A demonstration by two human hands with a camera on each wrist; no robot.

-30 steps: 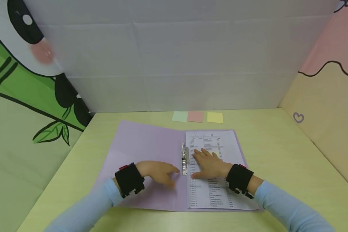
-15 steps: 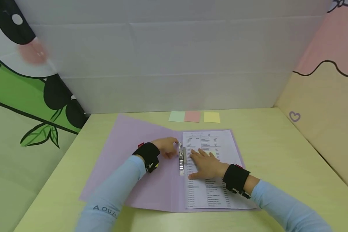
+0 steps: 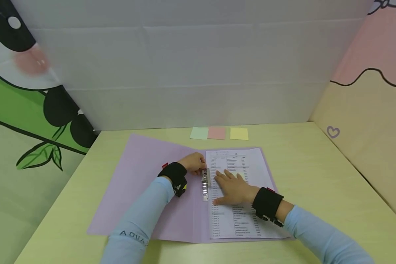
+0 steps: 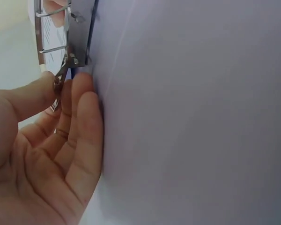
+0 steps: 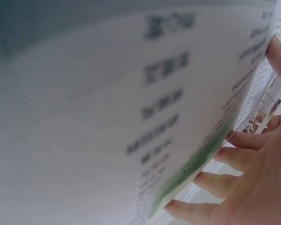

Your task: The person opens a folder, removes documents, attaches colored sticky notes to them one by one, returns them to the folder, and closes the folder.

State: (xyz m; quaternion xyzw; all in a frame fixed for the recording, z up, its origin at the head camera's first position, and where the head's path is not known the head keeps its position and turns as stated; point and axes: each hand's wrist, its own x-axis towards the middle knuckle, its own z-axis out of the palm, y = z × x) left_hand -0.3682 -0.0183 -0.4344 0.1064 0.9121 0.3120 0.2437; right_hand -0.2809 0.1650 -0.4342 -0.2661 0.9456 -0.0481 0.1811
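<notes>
A light purple folder (image 3: 142, 176) lies spread open, with printed sheets (image 3: 247, 227) on its right side. A silver metal binder clip (image 3: 205, 187) runs along the spine. At the clip's far end, my left hand (image 3: 193, 162) pinches its small metal lever (image 4: 60, 80) between thumb and fingers, as the left wrist view shows. My right hand (image 3: 235, 190) rests on the sheets with fingers spread. A pale yellow-green sticky note (image 5: 196, 164) on the page lies partly beneath its fingers. Part of the clip's far end is hidden by the left hand in the head view.
Behind the folder, a mint sticky note (image 3: 199, 133), a pink one (image 3: 216, 133) and a yellow one (image 3: 239, 134) lie near the table's back edge. A grey-white panel (image 3: 198, 73) rises there, and printed walls flank the table (image 3: 316, 183).
My left hand has moved away from me along the spine, from beside the clip's near end to its far end, and has taken hold of the lever. The right hand stays on the sheets.
</notes>
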